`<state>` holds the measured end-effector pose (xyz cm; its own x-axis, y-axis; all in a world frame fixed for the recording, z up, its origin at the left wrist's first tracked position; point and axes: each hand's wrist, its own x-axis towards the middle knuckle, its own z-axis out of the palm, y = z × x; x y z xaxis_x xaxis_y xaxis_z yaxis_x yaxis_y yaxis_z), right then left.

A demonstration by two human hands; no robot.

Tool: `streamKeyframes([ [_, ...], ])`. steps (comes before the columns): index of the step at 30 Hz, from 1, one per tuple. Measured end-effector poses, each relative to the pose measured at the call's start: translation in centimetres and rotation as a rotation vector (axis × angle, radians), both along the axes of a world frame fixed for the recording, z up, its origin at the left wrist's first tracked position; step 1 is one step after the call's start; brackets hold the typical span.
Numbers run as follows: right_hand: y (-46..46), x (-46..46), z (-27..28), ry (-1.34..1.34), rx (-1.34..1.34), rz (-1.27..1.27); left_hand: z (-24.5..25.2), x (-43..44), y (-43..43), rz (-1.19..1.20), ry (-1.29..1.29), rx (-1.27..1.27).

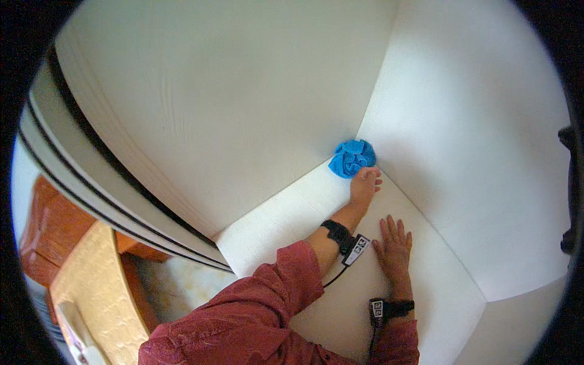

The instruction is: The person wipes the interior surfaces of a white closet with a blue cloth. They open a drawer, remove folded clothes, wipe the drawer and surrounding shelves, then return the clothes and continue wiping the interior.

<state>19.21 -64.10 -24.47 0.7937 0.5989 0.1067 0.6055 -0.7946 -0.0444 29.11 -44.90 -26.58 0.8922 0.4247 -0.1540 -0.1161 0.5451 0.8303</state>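
Observation:
A crumpled blue cloth (pixel 352 159) is bunched in the corner where two white walls meet the white bottom panel (pixel 292 200). My left hand (pixel 365 182) reaches across to it, the fingers partly curled and the hand pressed against the cloth's near side. Part of the grip is hidden by the hand itself. Nearer to me, my right hand (pixel 394 248) lies palm down on the same panel, fingers spread, holding nothing. Each wrist carries a black strap with a small cabled device (pixel 356 250) that bears printed codes.
The tall white left wall (pixel 237 100) ends in an edge with black strips (pixel 114 150). The right white wall (pixel 474 150) rises close beside my right hand. Beyond the left edge stand a brown wooden furniture piece (pixel 54 228) and a table with a yellowish cover (pixel 93 283).

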Motion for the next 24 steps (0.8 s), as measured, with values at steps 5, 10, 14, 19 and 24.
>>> streamKeyframes([
  [5,-2.7,2.5,-0.7,0.044,0.199,0.022,0.2,-0.9,3.6,0.285,-0.103,1.336],
  [10,-3.3,1.8,-1.1,0.059,0.539,0.013,0.6,-0.5,3.6,0.073,0.079,2.012],
  [14,-2.1,2.5,-1.3,0.015,0.673,0.052,1.2,-2.9,1.3,-0.244,-0.213,2.024],
  [19,-2.0,3.3,-1.7,0.036,0.735,0.038,4.8,-8.3,5.0,-0.712,-0.422,2.121],
  [24,-2.1,3.7,-4.1,0.037,0.737,0.052,10.8,-6.5,14.0,-0.758,-0.171,3.068],
])
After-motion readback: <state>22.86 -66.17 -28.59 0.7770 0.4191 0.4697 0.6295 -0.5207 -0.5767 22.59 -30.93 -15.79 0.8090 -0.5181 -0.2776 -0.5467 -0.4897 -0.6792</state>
